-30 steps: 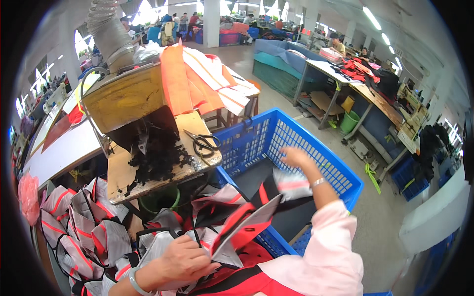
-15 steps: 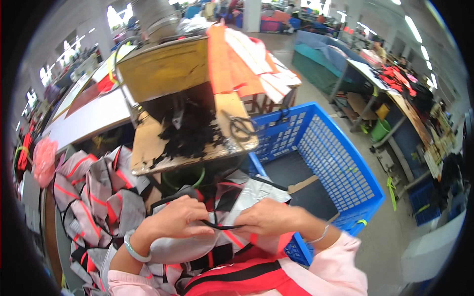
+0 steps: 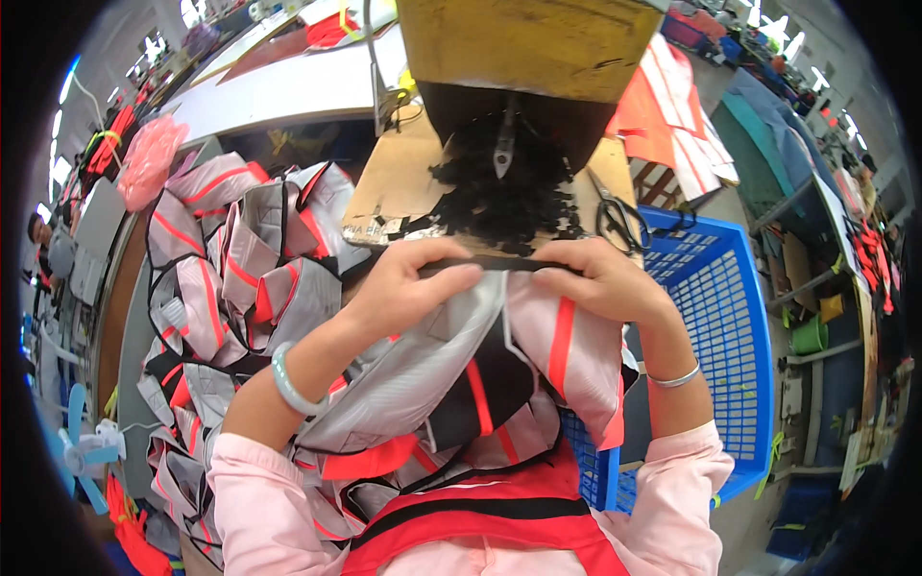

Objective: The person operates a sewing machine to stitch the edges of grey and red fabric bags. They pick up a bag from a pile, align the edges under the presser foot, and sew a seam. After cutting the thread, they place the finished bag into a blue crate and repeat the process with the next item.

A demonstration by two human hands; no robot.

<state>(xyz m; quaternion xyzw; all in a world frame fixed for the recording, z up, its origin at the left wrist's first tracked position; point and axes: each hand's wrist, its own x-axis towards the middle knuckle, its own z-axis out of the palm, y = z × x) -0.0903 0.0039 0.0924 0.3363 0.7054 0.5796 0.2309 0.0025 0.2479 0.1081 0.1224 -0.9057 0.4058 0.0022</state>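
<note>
A grey fabric piece (image 3: 394,384) with orange-red stripes and black edging hangs between my two hands in front of my lap. My left hand (image 3: 408,288) pinches the black edging (image 3: 507,263) at its left end, thumb on top. At the other end of this strip, my right hand (image 3: 605,283) pinches it too, so the edging is stretched level. Both hands are at the near edge of a wooden board (image 3: 394,182) heaped with black scraps (image 3: 509,192). A pointed metal tip (image 3: 504,149) stands over the scraps, below a yellow panel (image 3: 528,48).
Black-handled scissors (image 3: 622,221) lie at the board's right edge. A blue plastic basket (image 3: 754,336) stands at my right. More grey striped pieces (image 3: 221,259) are piled at my left, near a pink plastic bag (image 3: 152,158). A small blue fan (image 3: 82,451) is far left.
My hands have moved up to the board's edge, and the fabric's edging is now pulled straight between them. The view has shifted, bringing the board nearer the middle.
</note>
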